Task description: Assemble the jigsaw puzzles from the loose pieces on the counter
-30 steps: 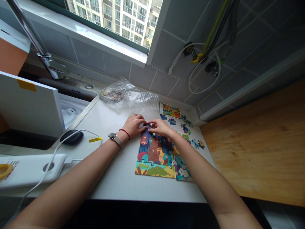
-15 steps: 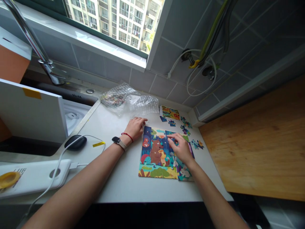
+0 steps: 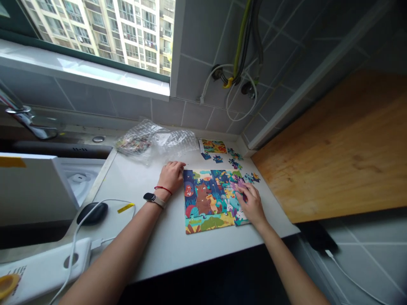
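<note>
A colourful jigsaw puzzle [image 3: 208, 199] with a brown bear and other animals lies mostly joined on the white counter. Along its lower edge a strip of pieces sits slightly out of line with the rest. My left hand [image 3: 171, 176] rests by the puzzle's upper left corner, fingers stretched out and holding nothing. Over the right side of the puzzle is my right hand [image 3: 252, 204], its fingertips on the pieces near a purple animal, thumb and fingers apart. Part of the right edge is hidden beneath it. Loose puzzle pieces [image 3: 235, 164] lie beyond the puzzle.
A small picture card [image 3: 213, 146] lies near the wall, with a clear plastic bag [image 3: 136, 142] of pieces to its left. On the left are a black mouse [image 3: 93, 213], a white power strip [image 3: 47, 264] with a cable, and a sink. A wooden board [image 3: 333, 148] stands right.
My right hand has moved from the puzzle's upper middle to its right side, uncovering the middle. My left hand stays by the upper left corner. The camera view has turned right.
</note>
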The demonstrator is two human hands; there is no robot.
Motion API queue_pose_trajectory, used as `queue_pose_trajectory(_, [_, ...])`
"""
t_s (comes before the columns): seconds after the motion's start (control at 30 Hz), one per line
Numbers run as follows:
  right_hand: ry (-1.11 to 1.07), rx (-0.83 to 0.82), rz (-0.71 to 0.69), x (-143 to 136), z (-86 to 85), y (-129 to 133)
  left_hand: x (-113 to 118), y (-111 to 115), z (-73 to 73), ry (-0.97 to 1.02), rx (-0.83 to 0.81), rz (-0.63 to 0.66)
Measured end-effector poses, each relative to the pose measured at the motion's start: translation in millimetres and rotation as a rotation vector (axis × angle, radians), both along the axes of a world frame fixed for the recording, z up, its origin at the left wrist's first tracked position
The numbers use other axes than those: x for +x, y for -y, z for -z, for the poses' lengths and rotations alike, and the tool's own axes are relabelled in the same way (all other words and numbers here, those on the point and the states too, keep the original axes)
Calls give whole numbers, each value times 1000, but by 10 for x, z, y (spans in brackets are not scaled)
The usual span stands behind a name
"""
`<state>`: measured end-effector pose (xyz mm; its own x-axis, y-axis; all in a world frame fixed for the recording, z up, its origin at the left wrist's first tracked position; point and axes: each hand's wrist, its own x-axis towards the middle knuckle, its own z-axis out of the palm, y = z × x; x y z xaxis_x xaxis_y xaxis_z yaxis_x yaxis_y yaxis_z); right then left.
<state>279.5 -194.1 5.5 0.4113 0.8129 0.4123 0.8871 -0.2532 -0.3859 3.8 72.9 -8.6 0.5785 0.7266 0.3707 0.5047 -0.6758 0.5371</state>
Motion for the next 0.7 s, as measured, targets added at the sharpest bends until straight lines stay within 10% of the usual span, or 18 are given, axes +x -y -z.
queue_pose_trajectory(0.4, [-154,-236,-113,517,-391,-1756,-27,44,-39,-109,112,32])
queue_pose_trajectory(0.7, [-222,-316,-274,626,-400,-2209,-11,19,6,-105,124,9])
